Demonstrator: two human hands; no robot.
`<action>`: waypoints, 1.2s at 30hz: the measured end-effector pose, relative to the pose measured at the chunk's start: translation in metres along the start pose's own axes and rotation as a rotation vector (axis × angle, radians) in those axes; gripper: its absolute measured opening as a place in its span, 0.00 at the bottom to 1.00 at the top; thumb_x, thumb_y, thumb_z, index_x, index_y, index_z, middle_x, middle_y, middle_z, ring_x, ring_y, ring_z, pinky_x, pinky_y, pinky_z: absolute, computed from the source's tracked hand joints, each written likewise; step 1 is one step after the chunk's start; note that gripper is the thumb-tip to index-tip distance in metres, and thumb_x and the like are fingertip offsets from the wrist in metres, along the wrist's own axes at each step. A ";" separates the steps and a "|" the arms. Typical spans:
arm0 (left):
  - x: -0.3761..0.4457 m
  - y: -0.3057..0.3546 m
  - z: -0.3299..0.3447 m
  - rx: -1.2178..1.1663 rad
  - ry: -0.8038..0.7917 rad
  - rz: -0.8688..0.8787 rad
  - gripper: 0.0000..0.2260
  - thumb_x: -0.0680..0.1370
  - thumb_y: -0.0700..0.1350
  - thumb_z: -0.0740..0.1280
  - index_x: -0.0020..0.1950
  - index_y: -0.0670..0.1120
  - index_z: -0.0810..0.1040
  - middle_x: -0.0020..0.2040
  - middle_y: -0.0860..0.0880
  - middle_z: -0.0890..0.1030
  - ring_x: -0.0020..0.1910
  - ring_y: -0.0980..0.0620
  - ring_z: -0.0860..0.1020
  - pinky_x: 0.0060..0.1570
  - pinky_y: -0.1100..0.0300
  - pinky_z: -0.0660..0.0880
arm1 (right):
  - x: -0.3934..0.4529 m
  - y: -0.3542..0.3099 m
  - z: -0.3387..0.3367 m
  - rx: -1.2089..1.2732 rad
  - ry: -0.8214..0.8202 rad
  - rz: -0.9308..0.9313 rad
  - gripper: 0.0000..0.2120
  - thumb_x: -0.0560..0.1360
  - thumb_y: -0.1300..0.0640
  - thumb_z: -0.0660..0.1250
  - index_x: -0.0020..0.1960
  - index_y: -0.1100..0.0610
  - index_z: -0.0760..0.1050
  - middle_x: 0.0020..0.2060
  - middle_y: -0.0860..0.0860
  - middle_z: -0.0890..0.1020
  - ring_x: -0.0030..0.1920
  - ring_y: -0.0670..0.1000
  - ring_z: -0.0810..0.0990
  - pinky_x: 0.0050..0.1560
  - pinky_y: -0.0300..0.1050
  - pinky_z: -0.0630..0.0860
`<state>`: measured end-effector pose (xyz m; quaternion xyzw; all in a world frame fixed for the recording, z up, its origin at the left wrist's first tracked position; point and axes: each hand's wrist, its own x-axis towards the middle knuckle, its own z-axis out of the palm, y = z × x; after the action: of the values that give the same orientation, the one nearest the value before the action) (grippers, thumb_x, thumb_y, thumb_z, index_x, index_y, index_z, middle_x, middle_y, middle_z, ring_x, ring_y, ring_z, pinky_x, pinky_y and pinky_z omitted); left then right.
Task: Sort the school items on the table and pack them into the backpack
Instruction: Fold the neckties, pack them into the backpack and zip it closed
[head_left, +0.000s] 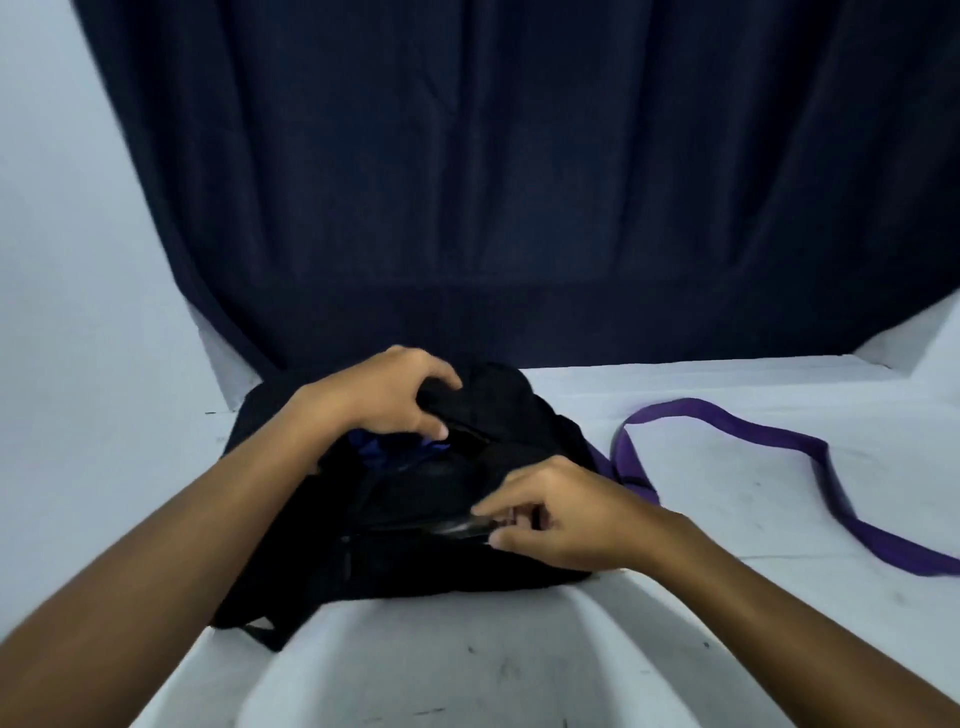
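A black backpack lies on the white table in front of me. My left hand grips the black fabric at the backpack's far top edge. My right hand pinches something small and dark, glossy, at the backpack's near right side, likely a zipper pull or flap edge; I cannot tell which. A bit of blue shows inside the opening between my hands. No loose school items are in sight on the table.
A purple strap snakes across the table to the right of the backpack. A dark navy curtain hangs behind the table, with pale walls on both sides. The view is slightly blurred.
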<state>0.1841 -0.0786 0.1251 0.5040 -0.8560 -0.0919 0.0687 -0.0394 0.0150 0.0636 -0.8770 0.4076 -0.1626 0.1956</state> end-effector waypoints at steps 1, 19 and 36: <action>0.001 0.023 0.010 -0.014 0.004 0.041 0.26 0.70 0.53 0.76 0.66 0.56 0.75 0.64 0.57 0.74 0.64 0.57 0.69 0.65 0.59 0.68 | -0.019 0.019 -0.007 0.017 0.015 0.063 0.14 0.74 0.50 0.69 0.59 0.48 0.81 0.44 0.42 0.80 0.40 0.45 0.79 0.44 0.40 0.77; 0.140 0.237 0.287 0.060 -0.114 -0.285 0.22 0.80 0.59 0.55 0.72 0.51 0.64 0.78 0.41 0.55 0.78 0.37 0.48 0.72 0.35 0.48 | -0.303 0.327 -0.039 -0.376 0.183 0.817 0.25 0.79 0.43 0.50 0.67 0.56 0.71 0.63 0.51 0.76 0.69 0.55 0.66 0.70 0.56 0.59; 0.161 0.343 0.236 -0.945 0.018 0.165 0.25 0.79 0.63 0.60 0.34 0.46 0.80 0.32 0.45 0.76 0.34 0.56 0.75 0.40 0.64 0.71 | -0.301 0.258 -0.129 0.611 -0.027 0.608 0.03 0.75 0.61 0.70 0.45 0.61 0.82 0.38 0.56 0.86 0.35 0.52 0.84 0.44 0.44 0.79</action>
<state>-0.2355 -0.0359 -0.0229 0.3489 -0.7569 -0.4607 0.3050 -0.4501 0.0696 0.0154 -0.6209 0.5781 -0.1991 0.4906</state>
